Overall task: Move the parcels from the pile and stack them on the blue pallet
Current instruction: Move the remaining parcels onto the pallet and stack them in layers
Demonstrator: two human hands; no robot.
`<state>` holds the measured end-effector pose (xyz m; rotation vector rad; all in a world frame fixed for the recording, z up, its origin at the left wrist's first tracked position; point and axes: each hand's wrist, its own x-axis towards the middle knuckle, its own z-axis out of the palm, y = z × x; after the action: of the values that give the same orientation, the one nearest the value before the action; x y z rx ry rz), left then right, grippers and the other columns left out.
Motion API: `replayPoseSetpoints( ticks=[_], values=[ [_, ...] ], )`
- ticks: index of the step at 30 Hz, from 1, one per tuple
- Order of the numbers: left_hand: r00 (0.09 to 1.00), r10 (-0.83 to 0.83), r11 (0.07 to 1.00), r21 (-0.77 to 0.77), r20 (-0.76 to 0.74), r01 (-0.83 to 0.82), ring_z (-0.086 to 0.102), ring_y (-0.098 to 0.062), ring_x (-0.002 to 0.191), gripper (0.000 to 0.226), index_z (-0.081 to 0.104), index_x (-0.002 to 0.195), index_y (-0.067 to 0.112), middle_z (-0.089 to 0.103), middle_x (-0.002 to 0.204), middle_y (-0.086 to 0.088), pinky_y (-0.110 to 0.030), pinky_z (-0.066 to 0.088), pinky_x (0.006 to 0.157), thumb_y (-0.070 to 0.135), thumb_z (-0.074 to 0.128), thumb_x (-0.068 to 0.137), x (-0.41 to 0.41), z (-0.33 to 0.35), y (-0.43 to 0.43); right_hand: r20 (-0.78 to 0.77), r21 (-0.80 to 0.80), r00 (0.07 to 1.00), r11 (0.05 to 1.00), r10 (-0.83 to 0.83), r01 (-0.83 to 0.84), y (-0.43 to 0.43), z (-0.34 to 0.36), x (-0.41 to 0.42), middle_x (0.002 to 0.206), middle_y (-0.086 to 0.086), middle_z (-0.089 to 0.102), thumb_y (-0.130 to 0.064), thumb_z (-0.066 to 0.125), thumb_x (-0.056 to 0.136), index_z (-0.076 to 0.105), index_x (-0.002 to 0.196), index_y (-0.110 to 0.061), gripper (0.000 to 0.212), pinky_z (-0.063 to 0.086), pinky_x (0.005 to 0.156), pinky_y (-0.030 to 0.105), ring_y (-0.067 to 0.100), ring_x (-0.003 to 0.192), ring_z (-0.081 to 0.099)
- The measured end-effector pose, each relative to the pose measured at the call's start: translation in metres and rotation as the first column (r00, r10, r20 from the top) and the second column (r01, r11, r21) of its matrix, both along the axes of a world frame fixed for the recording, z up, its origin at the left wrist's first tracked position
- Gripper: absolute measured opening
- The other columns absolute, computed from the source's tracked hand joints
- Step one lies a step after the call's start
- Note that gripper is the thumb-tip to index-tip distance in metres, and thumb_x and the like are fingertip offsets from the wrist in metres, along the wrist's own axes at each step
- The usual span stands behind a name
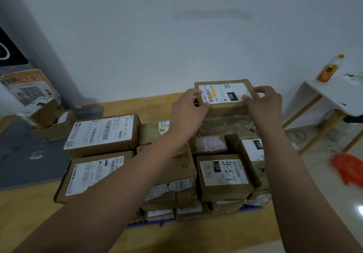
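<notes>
In the head view, the small brown parcel (222,91) with the white "150" label sits right of centre in the upper half of the frame, at the far top of the stacked parcels (102,134). These cover the blue pallet (145,223), which shows only as a strip at the lower edge of the stack. Whether the parcel already rests on the taped box beneath it cannot be told. The left hand (188,107) curls round its left end, and the right hand (263,105) clamps the right end with its thumb on the label. The parcel looks like stiff cardboard, flat and probably light, so a pinch at the two short ends should carry it. The glossy label and tape may be slick, so bare cardboard edges seem the safer hold.
</notes>
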<state>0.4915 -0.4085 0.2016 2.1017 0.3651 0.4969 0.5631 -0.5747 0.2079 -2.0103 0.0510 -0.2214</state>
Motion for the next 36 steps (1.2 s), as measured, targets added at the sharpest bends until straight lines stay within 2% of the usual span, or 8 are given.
replayPoseSetpoints(
  ticks=[3, 6, 10, 15, 19, 26, 33, 36],
  values=[
    [1.0, 0.009, 1.0, -0.008, -0.012, -0.009, 0.063, -0.001, 0.098, 0.03, 0.06, 0.116, 0.024, 0.068, 0.118, 0.007, -0.02, 0.055, 0.077, 0.029, 0.067, 0.088, 0.003, -0.006, 0.001, -0.018, -0.014, 1.0, 1.0, 0.019, -0.019, -0.001, -0.008, 0.004, 0.121, -0.001, 0.038, -0.028, 0.064, 0.089, 0.055, 0.124, -0.021, 0.036, 0.039, 0.061, 0.013, 0.007, 0.082, 0.045],
    [0.999, 0.005, 1.0, 0.001, -0.04, -0.005, 0.061, 0.001, 0.096, 0.03, 0.06, 0.116, 0.026, 0.068, 0.119, 0.008, -0.01, 0.049, 0.069, 0.03, 0.067, 0.088, 0.002, -0.011, 0.002, -0.037, 0.013, 0.999, 1.0, 0.021, -0.021, -0.001, -0.017, 0.005, 0.122, 0.002, 0.04, -0.028, 0.065, 0.089, 0.056, 0.123, -0.02, 0.037, 0.049, 0.073, 0.022, 0.005, 0.075, 0.046],
    [0.999, 0.008, 1.0, 0.002, -0.052, -0.008, 0.063, -0.002, 0.096, 0.029, 0.06, 0.115, 0.026, 0.069, 0.117, 0.006, -0.011, 0.047, 0.066, 0.031, 0.067, 0.088, 0.004, -0.015, -0.001, -0.048, 0.018, 0.998, 0.999, 0.029, -0.028, -0.006, -0.026, 0.009, 0.124, 0.004, 0.043, -0.028, 0.066, 0.088, 0.057, 0.122, -0.019, 0.037, 0.032, 0.053, 0.006, 0.0, 0.073, 0.045],
    [0.999, -0.001, 1.0, 0.007, -0.048, 0.001, 0.063, -0.002, 0.095, 0.027, 0.061, 0.115, 0.026, 0.068, 0.115, 0.006, -0.005, 0.043, 0.064, 0.029, 0.066, 0.089, 0.004, -0.016, -0.004, -0.074, 0.047, 0.997, 0.998, 0.032, -0.029, -0.01, -0.031, 0.009, 0.129, 0.007, 0.046, -0.029, 0.068, 0.086, 0.058, 0.12, -0.019, 0.037, 0.039, 0.074, 0.024, 0.011, 0.09, 0.048],
    [0.999, 0.008, 1.0, 0.007, -0.053, -0.008, 0.062, -0.002, 0.096, 0.024, 0.062, 0.113, 0.027, 0.068, 0.114, 0.007, -0.013, 0.049, 0.073, 0.03, 0.065, 0.089, 0.004, -0.018, -0.004, -0.084, 0.046, 0.995, 0.998, 0.049, -0.045, -0.012, -0.035, 0.009, 0.13, 0.007, 0.048, -0.03, 0.068, 0.086, 0.058, 0.12, -0.02, 0.037, 0.035, 0.063, 0.016, 0.011, 0.091, 0.048],
    [0.999, 0.017, 1.0, 0.014, -0.05, -0.017, 0.059, -0.001, 0.09, 0.026, 0.062, 0.117, 0.024, 0.066, 0.11, 0.007, -0.001, 0.037, 0.063, 0.024, 0.061, 0.091, 0.001, -0.018, -0.007, -0.094, 0.054, 0.993, 0.997, 0.067, -0.062, -0.011, -0.037, 0.006, 0.129, 0.007, 0.045, -0.03, 0.067, 0.088, 0.058, 0.122, -0.018, 0.037, 0.037, 0.074, 0.023, 0.002, 0.075, 0.045],
    [0.999, 0.018, 1.0, -0.012, -0.042, -0.018, 0.062, -0.004, 0.089, 0.023, 0.061, 0.113, 0.025, 0.067, 0.108, 0.005, -0.015, 0.049, 0.068, 0.021, 0.06, 0.09, 0.001, -0.02, -0.006, -0.084, 0.055, 0.992, 0.995, 0.092, -0.088, -0.012, -0.038, 0.007, 0.127, 0.007, 0.046, -0.031, 0.067, 0.087, 0.057, 0.122, -0.019, 0.038, 0.038, 0.078, 0.026, 0.002, 0.079, 0.046],
    [0.999, 0.02, 1.0, -0.001, -0.041, -0.02, 0.061, -0.001, 0.087, 0.023, 0.061, 0.114, 0.025, 0.066, 0.11, 0.005, -0.011, 0.046, 0.065, 0.022, 0.06, 0.091, 0.001, -0.02, -0.006, -0.086, 0.056, 0.992, 0.994, 0.096, -0.091, -0.012, -0.041, 0.008, 0.128, 0.007, 0.046, -0.031, 0.067, 0.087, 0.057, 0.122, -0.019, 0.038, 0.037, 0.074, 0.024, 0.005, 0.08, 0.048]
  ],
)
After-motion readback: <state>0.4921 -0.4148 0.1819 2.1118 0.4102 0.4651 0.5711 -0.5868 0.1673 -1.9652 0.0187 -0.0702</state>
